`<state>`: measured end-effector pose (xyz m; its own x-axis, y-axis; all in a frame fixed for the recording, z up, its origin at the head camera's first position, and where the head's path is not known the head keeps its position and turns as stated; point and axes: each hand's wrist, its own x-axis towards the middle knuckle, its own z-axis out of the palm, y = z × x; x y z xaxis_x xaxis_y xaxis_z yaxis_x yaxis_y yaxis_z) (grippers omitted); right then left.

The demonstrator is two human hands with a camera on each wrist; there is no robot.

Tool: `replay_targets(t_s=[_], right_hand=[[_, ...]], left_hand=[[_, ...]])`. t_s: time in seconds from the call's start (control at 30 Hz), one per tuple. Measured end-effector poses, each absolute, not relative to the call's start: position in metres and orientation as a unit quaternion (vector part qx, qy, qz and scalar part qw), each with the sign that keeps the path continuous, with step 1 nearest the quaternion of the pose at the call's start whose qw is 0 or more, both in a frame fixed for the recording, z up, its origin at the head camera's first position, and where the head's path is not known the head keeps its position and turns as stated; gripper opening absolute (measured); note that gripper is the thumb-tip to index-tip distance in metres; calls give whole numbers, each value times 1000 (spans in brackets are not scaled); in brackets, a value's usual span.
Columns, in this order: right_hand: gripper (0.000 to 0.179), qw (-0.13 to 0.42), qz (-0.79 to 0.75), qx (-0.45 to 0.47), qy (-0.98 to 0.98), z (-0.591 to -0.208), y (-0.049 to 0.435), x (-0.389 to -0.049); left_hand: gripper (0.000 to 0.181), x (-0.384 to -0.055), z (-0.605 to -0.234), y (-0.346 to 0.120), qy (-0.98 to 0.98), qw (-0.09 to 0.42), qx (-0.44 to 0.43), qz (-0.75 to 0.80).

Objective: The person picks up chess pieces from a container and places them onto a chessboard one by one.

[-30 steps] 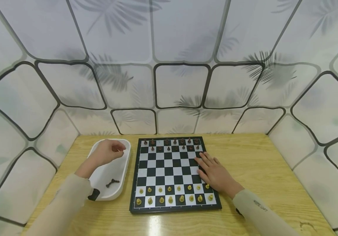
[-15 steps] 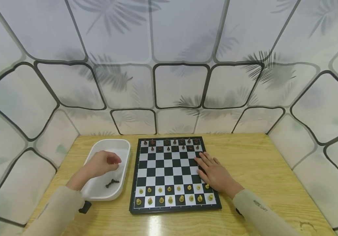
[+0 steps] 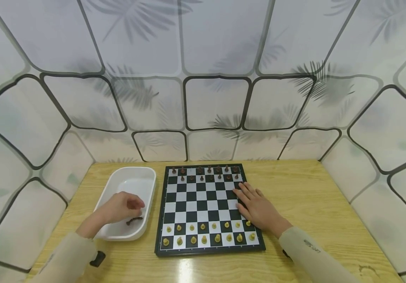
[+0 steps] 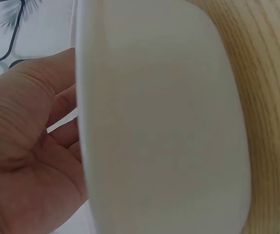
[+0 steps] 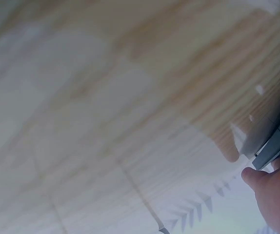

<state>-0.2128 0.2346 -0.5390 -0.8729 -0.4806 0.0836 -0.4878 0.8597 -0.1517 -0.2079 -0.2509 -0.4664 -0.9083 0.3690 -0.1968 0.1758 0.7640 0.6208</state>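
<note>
My left hand (image 3: 123, 206) hangs inside the white tray (image 3: 152, 196), its fingers loosely bent downward with nothing visible between them. Dark chess pieces (image 3: 134, 221) lie on the tray floor right below its fingertips. In the left wrist view the tray wall (image 4: 164, 126) hides the ends of the fingers (image 4: 59, 73). My right hand (image 3: 257, 208) rests flat over the right edge of the chessboard (image 3: 203, 204), fingers spread and straight. Red-brown chess pieces (image 3: 201, 178) stand in two rows at the far side; yellow chess pieces (image 3: 203, 226) fill two rows at the near side.
The tray stands on a wooden table (image 3: 295, 184), left of the board with a narrow gap between. A patterned panel (image 3: 211, 145) rises behind the table and along both sides. The dark rows have gaps toward the left.
My left hand has moved down and toward me within the tray, from its far part to just above the dark pieces. My right hand has stayed still on the board.
</note>
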Motion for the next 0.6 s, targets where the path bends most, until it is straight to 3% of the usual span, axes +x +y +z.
replay_targets(t_s=[0.17, 0.6], right_hand=[[60, 15, 85, 248, -965, -541, 235, -214], [60, 15, 81, 249, -965, -540, 236, -214]], left_hand=[[26, -206, -472, -255, 918, 171, 163, 319], [21, -204, -479, -256, 919, 182, 164, 309]])
